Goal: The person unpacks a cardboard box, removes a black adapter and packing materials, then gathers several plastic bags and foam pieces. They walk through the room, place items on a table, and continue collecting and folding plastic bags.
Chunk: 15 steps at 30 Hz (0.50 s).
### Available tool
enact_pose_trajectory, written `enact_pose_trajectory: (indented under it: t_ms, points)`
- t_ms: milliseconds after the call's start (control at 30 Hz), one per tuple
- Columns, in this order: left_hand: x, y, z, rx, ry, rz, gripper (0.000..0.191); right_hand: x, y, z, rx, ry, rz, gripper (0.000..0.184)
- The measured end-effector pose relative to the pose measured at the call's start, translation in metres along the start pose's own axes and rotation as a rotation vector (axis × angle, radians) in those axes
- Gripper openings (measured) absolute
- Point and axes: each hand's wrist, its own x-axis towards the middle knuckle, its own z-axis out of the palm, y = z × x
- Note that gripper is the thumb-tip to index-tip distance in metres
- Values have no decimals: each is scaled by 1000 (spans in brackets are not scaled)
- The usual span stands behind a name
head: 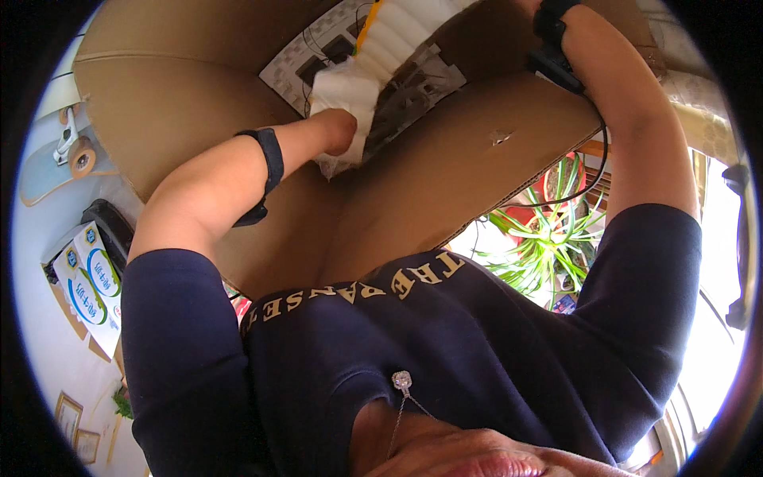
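Note:
My left hand [341, 132] reaches into a large open cardboard box [197, 101] and is closed around the lower end of a white plastic-wrapped pack [411, 33]. The pack has soft ribbed bulges and a yellow-orange strip along one side. It slants up to the right and runs past the top of the view. Only a sliver of my right hand [527, 5] shows at the top edge, near the pack's far end. Its fingers are out of view, so its grip cannot be seen. Behind the pack lies a grey-and-white checkered panel [286, 74] with dark openings and thin wires.
A black device [557, 71] by my right forearm trails a black cable [605, 149]. Potted spider plants [551, 229] stand beyond the box's right edge. At the left are a skateboard [65, 161] and a white printed carton [92, 286].

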Motion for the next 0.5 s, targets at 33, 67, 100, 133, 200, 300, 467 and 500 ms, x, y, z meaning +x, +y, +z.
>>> enact_pose_trajectory:
  t_ms: [33,67,100,133,200,300,467,500]
  points:
    - [0,10,-1,57,-28,35,22,-2,2,9,171,-25,159,23]
    - [1,19,-1,115,-49,79,22,-3,6,16,340,-50,319,24]
    - [3,24,-1,165,-52,124,21,-3,7,25,227,28,248,26]
    - [3,29,6,169,-86,101,21,-1,8,36,143,52,202,26]
    - [5,35,25,163,-116,52,20,5,14,56,-34,107,105,26]
    - [23,30,55,127,-140,-64,26,5,28,98,34,151,44,27]
    - [45,-2,98,52,-91,-90,25,11,34,173,31,-69,-5,28]
    - [44,0,100,21,-110,-77,24,12,36,181,59,-24,15,28]
